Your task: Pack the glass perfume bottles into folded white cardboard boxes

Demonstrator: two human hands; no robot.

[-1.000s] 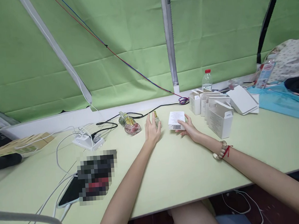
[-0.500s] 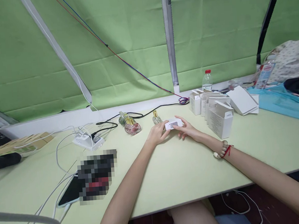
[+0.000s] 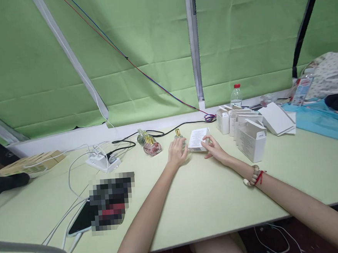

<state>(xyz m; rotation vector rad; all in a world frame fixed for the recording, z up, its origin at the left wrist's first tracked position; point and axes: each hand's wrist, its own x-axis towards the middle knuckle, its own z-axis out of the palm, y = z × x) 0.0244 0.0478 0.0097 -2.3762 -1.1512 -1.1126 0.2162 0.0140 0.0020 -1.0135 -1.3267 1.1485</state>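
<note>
My left hand [image 3: 176,153] is at a small clear perfume bottle [image 3: 178,132] with a gold cap. Its fingers curl about the glass and hide most of it; only the cap and a bit of the right side show. A white carton [image 3: 198,137] with fine print and a barcode at its lower edge lies tilted back just right of that hand. The thumb and fingers of my right hand [image 3: 215,150] pinch the carton's right side. To the left of my left hand stand several more perfume bottles [image 3: 152,146], pinkish and greenish, with gold caps.
Several opened white cartons [image 3: 252,140] stand at the right, beside flat white cards [image 3: 277,119]. Behind them is a red-capped water bottle [image 3: 236,95]. A power strip [image 3: 103,162] with cables, a phone [image 3: 81,219] and tan boxes [image 3: 35,162] occupy the left.
My left hand has let go of the white carton and moved slightly left to the perfume bottle. The carton has turned from its barcode end to show its printed face, in my right hand.
</note>
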